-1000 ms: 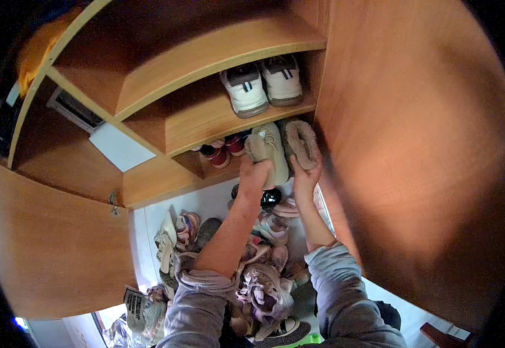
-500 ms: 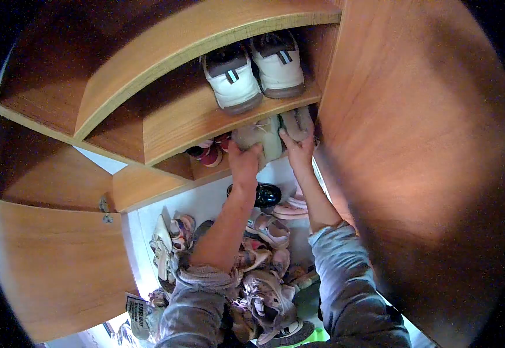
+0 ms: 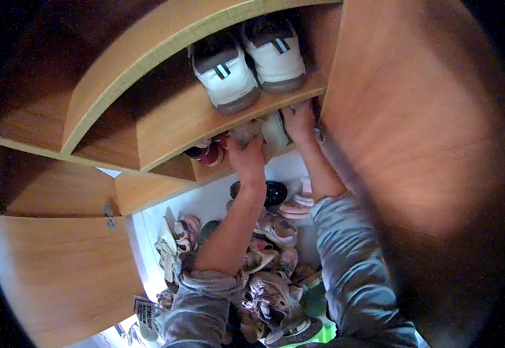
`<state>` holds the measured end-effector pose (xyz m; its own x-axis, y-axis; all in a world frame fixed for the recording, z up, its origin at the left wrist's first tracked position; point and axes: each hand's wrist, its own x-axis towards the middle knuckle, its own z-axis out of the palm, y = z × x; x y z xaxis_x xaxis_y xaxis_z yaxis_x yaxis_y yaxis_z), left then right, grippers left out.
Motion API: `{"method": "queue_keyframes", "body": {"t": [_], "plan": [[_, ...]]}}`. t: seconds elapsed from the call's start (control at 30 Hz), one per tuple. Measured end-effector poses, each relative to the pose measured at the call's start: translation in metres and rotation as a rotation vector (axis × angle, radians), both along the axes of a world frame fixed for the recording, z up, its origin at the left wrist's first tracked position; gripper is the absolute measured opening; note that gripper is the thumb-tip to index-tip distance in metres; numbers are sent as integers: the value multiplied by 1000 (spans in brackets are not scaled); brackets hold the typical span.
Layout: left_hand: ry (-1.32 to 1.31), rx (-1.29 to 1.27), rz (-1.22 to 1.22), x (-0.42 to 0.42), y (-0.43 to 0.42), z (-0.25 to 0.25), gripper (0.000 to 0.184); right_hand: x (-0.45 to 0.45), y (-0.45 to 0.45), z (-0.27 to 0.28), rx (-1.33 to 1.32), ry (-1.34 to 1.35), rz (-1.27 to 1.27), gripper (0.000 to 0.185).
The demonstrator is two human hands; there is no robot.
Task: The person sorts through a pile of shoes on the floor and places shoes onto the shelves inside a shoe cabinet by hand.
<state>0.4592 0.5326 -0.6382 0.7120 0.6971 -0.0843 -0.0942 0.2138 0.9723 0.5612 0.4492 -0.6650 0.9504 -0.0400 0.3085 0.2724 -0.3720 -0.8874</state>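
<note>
One pale, fuzzy-lined shoe [image 3: 272, 131] sits beneath the lower shelf [image 3: 174, 123], left hand [image 3: 245, 155] with fingers clamped on its collar, right hand [image 3: 300, 123] just beside, its fingers too shadowed to call!

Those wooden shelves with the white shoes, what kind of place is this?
Probably a shoe cabinet, perhaps in a home: white shoes stand on a wooden shelf, and a shoe pile lies on the floor below.
</note>
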Motion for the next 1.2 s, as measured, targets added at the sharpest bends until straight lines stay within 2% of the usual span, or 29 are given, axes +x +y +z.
{"method": "queue_keyframes", "body": {"t": [0.03,0.1,0.13,0.2,0.3,0.4,0.5,0.53,0.63,0.73,0.77,0.8,0.9,0.97,1.0,1.1,1.2], "plan": [[15,-24,-13,-1,-5,10,38,-1,-3,15,-84,51,16,50],[92,192,12,7,-4,-7,37,-5,-10,39,-254,150,40,46],[126,301,22,11,-7,-1,36,-3,-13,37,-258,136,12,43],[148,322,-76,0,-21,6,37,-3,-14,19,-250,121,-41,39],[107,391,-155,-9,-27,8,37,-10,-21,-6,57,110,36,43],[55,439,-156,3,-19,6,40,-28,-13,-5,411,59,-22,57],[189,448,-168,31,-6,10,43,-50,-9,-9,332,80,-14,77],[259,445,-176,38,-4,13,43,-58,-11,-6,504,106,143,85],[298,505,-241,42,-2,21,45,-72,-14,4,39,-158,275,91],[226,627,-281,28,10,24,47,-52,-18,18,-248,-149,238,84],[184,655,-357,27,26,5,47,-46,-18,20,-329,-120,231,81],[140,681,-436,28,48,-28,48,-46,-15,22,-310,-124,161,64],[273,498,-418,26,47,-21,45,-41,-23,0,-93,5,110,47],[403,872,-431,36,49,-25,42,-44,-21,-1,52,-33,18,38],[321,938,-380,40,43,-29,39,-44,-18,0,126,-56,-25,33],[369,1176,-247,49,25,-11,35,-43,-13,-9,248,-68,-34,31],[326,1118,-294,61,33,-13,32,-43,-14,-14,155,-102,-39,31]]}}
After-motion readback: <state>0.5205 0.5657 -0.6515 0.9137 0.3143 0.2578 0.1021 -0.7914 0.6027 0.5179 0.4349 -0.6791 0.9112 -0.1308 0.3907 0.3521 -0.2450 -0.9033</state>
